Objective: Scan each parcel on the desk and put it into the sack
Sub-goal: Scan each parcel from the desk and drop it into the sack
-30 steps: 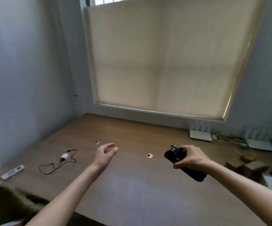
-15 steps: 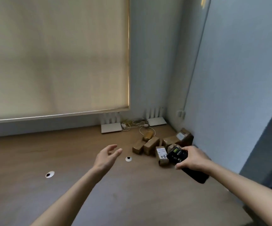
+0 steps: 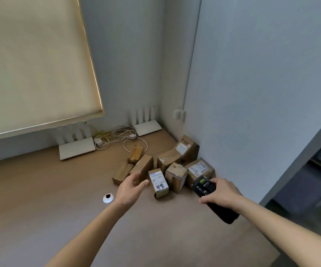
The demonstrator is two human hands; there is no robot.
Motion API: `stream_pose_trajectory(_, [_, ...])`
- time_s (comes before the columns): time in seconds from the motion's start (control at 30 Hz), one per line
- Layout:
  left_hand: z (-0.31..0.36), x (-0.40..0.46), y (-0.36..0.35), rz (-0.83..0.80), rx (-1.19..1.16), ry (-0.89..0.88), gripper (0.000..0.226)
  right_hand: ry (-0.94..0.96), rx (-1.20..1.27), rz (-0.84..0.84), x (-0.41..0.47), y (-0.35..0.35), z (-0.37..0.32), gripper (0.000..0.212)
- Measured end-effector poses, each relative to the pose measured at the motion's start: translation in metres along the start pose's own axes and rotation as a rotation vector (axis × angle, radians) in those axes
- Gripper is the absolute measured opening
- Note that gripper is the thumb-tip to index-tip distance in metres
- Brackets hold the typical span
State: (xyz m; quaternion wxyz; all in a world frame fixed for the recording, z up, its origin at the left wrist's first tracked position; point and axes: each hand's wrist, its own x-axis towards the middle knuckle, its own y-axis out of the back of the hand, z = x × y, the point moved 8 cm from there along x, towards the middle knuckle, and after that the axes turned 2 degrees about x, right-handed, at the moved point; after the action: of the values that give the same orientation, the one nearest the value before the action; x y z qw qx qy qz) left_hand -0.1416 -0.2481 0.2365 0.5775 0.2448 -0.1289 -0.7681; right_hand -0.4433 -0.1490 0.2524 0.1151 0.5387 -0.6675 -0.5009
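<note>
Several small cardboard parcels lie in a heap in the desk's far right corner. The nearest is a narrow box with a white label (image 3: 158,183); a taped box (image 3: 176,175) and a labelled box (image 3: 199,169) sit to its right. My left hand (image 3: 130,188) is open, fingers stretched toward the narrow box, just short of it. My right hand (image 3: 220,192) grips a black handheld scanner (image 3: 204,186), its lit screen pointing at the parcels. The sack is out of view.
Two white routers (image 3: 76,148) (image 3: 147,128) with tangled cables (image 3: 117,137) stand against the back wall under the window blind. A white cable grommet (image 3: 108,198) sits in the wooden desk (image 3: 40,199). The desk's right edge drops off beside a grey wall.
The view swung right from the desk's left side to the parcel corner. My left hand moved closer to the narrow labelled box; my right hand kept the scanner.
</note>
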Motion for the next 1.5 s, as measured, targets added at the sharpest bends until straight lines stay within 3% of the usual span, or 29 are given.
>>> stream_pose_trajectory(0.13, [-0.032,0.064,-0.029,-0.069,0.032,0.044,0.061,-0.048,0.062,-0.064,0.061,-0.042,0.005,0.073])
stream_pose_trajectory(0.27, [-0.072,0.118,-0.056,-0.095,0.083,0.11,0.062,-0.117,0.202,-0.132,0.116,-0.098,0.021,0.076])
stream_pose_trajectory(0.53, [-0.128,0.214,-0.107,-0.1,0.064,0.165,0.062,-0.18,0.317,-0.246,0.194,-0.192,0.036,0.059])
stream_pose_trajectory(0.77, [-0.162,0.268,-0.135,-0.088,-0.034,0.219,0.063,-0.164,0.452,-0.25,0.229,-0.242,0.037,0.074])
stream_pose_trajectory(0.9, [-0.173,0.275,-0.135,-0.036,-0.043,0.22,0.062,-0.167,0.541,-0.24,0.236,-0.253,0.038,0.09])
stream_pose_trajectory(1.13, [-0.184,0.26,-0.129,0.064,0.026,0.204,0.044,-0.126,0.702,-0.217,0.239,-0.254,0.033,0.065])
stream_pose_trajectory(1.3, [-0.195,0.234,-0.131,0.077,-0.184,0.266,0.023,-0.1,0.736,-0.2,0.233,-0.254,0.035,0.05])
stream_pose_trajectory(1.5, [-0.19,0.196,-0.122,0.104,-0.357,0.279,0.011,-0.039,0.726,-0.203,0.212,-0.246,0.036,0.054])
